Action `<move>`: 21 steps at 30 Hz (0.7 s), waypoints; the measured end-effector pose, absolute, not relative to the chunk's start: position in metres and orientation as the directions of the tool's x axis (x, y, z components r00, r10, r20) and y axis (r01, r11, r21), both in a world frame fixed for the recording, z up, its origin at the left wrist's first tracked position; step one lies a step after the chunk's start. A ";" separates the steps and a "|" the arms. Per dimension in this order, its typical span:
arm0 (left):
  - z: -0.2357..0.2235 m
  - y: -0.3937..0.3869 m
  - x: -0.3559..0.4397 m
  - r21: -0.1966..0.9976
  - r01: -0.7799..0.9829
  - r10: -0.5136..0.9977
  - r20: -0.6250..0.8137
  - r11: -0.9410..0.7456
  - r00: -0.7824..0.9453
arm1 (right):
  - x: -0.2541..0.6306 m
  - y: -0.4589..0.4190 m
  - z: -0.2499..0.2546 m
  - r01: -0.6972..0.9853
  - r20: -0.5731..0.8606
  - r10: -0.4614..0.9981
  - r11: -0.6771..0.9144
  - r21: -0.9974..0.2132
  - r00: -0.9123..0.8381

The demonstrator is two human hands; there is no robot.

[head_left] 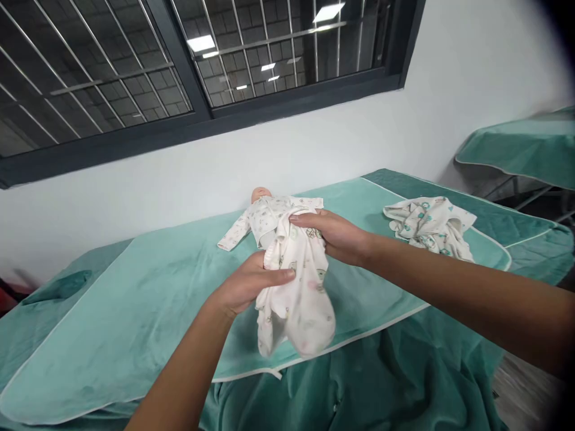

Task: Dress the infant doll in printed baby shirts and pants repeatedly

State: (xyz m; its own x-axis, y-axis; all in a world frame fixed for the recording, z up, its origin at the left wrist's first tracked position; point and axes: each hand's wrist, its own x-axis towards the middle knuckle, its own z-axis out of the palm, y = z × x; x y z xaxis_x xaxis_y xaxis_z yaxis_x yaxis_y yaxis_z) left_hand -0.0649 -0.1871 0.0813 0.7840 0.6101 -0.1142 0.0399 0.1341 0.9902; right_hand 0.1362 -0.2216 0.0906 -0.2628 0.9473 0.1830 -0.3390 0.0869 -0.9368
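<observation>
A pair of white printed baby pants [305, 299] hangs between my hands over the mat, its lower part drooping toward me. My left hand [251, 281] grips the left side near the ribbed waistband, thumb on top. On the upper right edge, my right hand [332, 233] is closed with its thumb laid across the cloth. Just beyond lies a baby doll [260, 193] on its back, head toward the wall, dressed in a white printed long-sleeved top [265, 216] with the sleeves spread. The pants and my hands hide the doll's lower body.
A light green plush mat [153, 287] with pale piping covers the darker green bedding [381, 371]. To the right lies a crumpled white garment with green print [433, 224]. Behind are a white wall [215, 173] and a barred window [269, 54]. Another green-covered surface [521, 146] stands far right.
</observation>
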 end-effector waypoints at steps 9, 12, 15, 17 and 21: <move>0.046 -0.168 -0.062 0.984 -0.052 0.806 -0.110 0.172 0.582 | 0.137 -0.202 0.037 -0.076 -0.051 0.891 -0.096 -0.993 -0.452; 0.017 -0.156 -0.064 0.981 0.081 0.860 -0.194 0.177 0.471 | 0.136 -0.185 -0.004 0.198 -0.041 0.985 -0.008 -0.980 -0.166; -0.006 -0.143 -0.063 0.961 0.276 0.923 -0.136 0.034 0.360 | 0.133 -0.170 -0.037 0.399 0.075 0.994 0.038 -0.916 0.076; -0.012 -0.136 -0.060 0.917 0.388 0.928 -0.059 -0.095 0.367 | 0.130 -0.167 -0.050 0.414 0.118 0.983 0.048 -0.909 0.144; -0.008 -0.133 -0.050 0.794 0.523 0.885 0.042 -0.311 0.463 | 0.129 -0.171 -0.063 0.443 0.180 0.955 0.058 -0.895 0.237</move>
State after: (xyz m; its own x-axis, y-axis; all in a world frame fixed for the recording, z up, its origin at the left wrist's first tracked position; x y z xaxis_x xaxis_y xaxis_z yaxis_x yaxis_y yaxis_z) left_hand -0.0500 -0.1333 -0.0080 0.4635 0.8851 0.0421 0.5225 -0.3114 0.7937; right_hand 0.1290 -0.1708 -0.0627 0.2373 0.9547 0.1795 0.4432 0.0581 -0.8945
